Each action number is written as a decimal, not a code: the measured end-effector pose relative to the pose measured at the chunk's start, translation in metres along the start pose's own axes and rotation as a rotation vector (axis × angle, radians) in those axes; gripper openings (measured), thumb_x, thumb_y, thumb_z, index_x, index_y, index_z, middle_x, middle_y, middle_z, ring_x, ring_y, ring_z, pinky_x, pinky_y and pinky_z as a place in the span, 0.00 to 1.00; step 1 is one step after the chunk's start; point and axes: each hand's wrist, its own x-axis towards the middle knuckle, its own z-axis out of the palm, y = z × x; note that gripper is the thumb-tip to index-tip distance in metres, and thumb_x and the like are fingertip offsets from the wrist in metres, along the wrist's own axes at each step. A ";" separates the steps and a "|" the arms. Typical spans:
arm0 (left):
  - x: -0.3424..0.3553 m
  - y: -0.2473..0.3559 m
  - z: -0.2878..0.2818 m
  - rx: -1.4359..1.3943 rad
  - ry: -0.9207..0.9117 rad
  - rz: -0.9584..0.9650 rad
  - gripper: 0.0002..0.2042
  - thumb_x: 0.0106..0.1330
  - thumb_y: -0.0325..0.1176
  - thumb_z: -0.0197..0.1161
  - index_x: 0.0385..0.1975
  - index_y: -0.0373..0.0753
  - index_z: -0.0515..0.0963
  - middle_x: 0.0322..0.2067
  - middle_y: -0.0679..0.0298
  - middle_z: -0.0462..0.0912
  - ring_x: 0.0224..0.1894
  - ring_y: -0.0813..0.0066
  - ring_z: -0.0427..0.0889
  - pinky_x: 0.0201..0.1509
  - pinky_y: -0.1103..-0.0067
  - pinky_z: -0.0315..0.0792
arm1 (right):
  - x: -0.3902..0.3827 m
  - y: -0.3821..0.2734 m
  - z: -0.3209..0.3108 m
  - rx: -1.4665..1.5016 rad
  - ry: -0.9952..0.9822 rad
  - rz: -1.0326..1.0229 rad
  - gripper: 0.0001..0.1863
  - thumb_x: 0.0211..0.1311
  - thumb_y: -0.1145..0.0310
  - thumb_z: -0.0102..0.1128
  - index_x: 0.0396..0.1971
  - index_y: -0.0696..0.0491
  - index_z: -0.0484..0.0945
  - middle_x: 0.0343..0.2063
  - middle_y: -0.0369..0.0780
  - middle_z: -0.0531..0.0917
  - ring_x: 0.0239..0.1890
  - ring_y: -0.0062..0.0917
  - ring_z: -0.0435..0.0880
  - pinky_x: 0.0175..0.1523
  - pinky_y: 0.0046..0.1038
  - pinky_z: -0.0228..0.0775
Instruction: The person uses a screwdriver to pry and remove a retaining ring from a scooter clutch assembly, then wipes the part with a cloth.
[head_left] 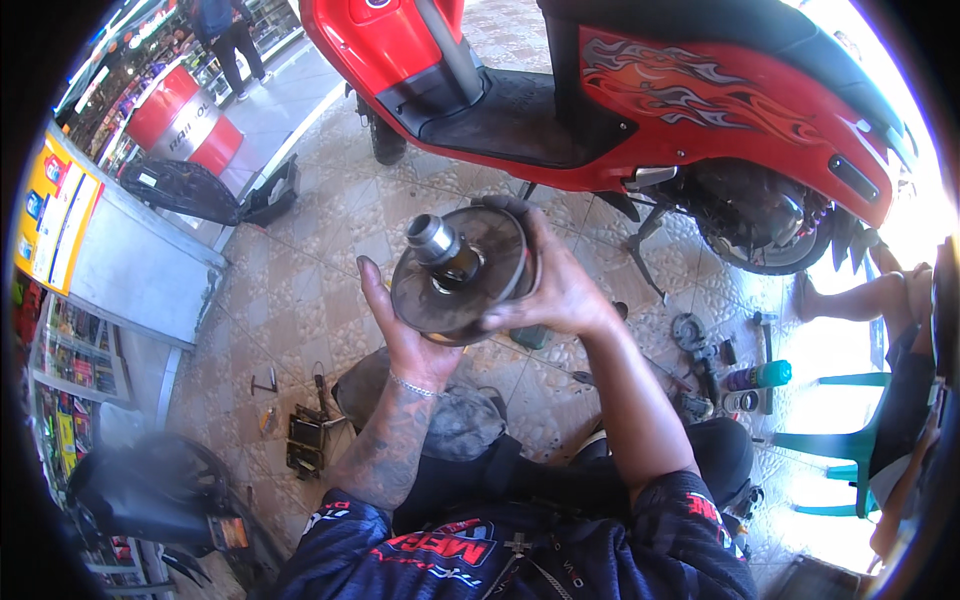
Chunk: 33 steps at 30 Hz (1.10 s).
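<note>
A dark, round scooter drive pulley (489,247) with a bright metal sleeve (434,241) standing up from its middle is held up in front of me. My right hand (560,285) grips its right side, the fingers over the far rim and the thumb at the near edge. From below and the left, my left hand (418,345) supports the same pulley. Its thumb sticks up away from the rim, while its other fingers are hidden under the disc. Grime darkens my fingertips.
Beyond my hands stands a red scooter (600,130) on its stand, rear wheel at right. Loose parts and a teal-capped bottle (760,376) lie on the tiles at right. A small tool case (307,440) is at left. Someone's leg (850,298) and a green chair (835,440) are at far right.
</note>
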 end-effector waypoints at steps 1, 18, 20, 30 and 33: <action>-0.003 -0.001 0.003 0.014 0.010 0.000 0.47 0.68 0.76 0.41 0.70 0.36 0.65 0.66 0.55 0.69 0.67 0.60 0.70 0.71 0.62 0.66 | 0.002 0.001 -0.005 0.077 -0.043 -0.023 0.74 0.23 0.52 0.93 0.73 0.60 0.55 0.66 0.48 0.70 0.70 0.36 0.69 0.75 0.38 0.58; 0.005 0.010 -0.012 -0.001 -0.042 -0.010 0.49 0.68 0.78 0.36 0.69 0.34 0.65 0.64 0.52 0.72 0.65 0.58 0.73 0.70 0.59 0.68 | -0.006 -0.004 0.034 -0.070 0.238 -0.081 0.67 0.24 0.52 0.92 0.65 0.63 0.59 0.57 0.52 0.76 0.61 0.38 0.78 0.67 0.37 0.70; 0.006 0.011 -0.013 0.011 -0.045 -0.011 0.49 0.68 0.78 0.36 0.69 0.34 0.65 0.64 0.52 0.71 0.65 0.58 0.73 0.71 0.59 0.68 | -0.007 -0.011 0.033 -0.072 0.225 -0.025 0.65 0.25 0.53 0.92 0.64 0.63 0.60 0.55 0.52 0.79 0.60 0.38 0.80 0.65 0.36 0.72; 0.006 0.012 -0.007 0.043 -0.036 -0.014 0.49 0.69 0.77 0.37 0.70 0.32 0.64 0.65 0.50 0.72 0.65 0.56 0.73 0.71 0.59 0.68 | -0.016 -0.037 0.046 -0.148 0.309 0.013 0.60 0.28 0.55 0.91 0.62 0.63 0.62 0.50 0.50 0.82 0.54 0.37 0.84 0.60 0.34 0.75; 0.006 0.012 -0.008 0.042 -0.045 -0.006 0.48 0.70 0.76 0.37 0.69 0.32 0.64 0.65 0.51 0.72 0.66 0.56 0.73 0.72 0.59 0.67 | -0.017 -0.032 0.054 -0.194 0.375 -0.072 0.58 0.28 0.55 0.90 0.60 0.62 0.63 0.49 0.49 0.81 0.53 0.38 0.84 0.59 0.36 0.75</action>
